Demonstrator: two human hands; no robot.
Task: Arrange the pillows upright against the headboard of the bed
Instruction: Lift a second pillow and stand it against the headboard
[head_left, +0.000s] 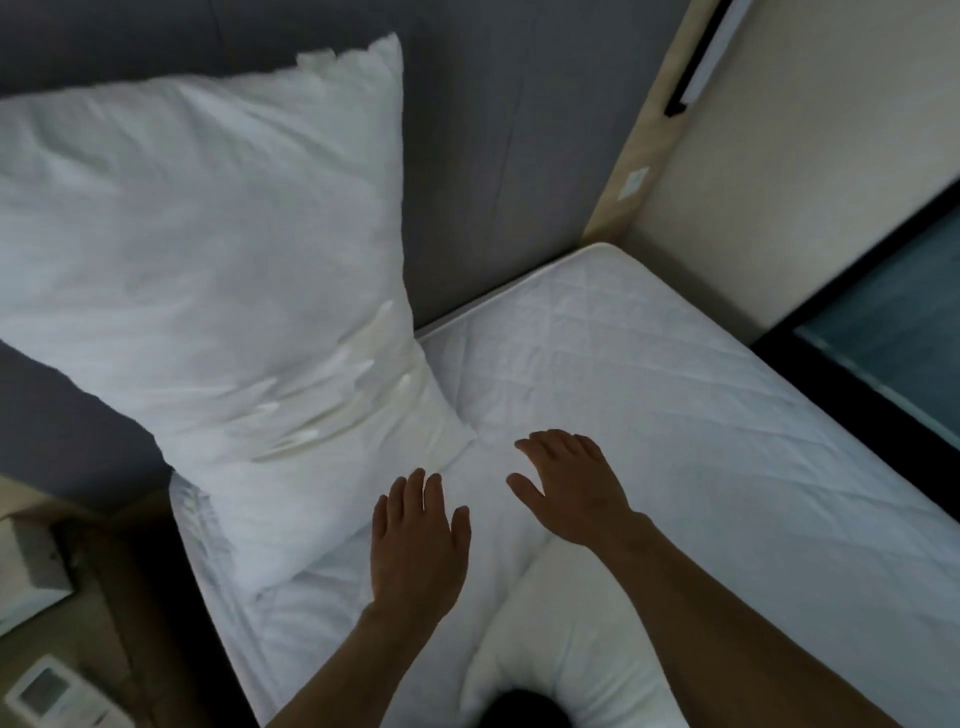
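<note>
Here, one pillow stands upright against the grey headboard at the bed's left side, its lower corner resting on the mattress. Both hands are empty, fingers spread, palms down: left hand just beside that corner, right hand over bare mattress. A second pillow lies flat near the person, between the forearms. First placement looks done; second not yet begun. Next move likely calls for taking up the flat pillow and standing it in the open stretch of headboard to the right.
</note>
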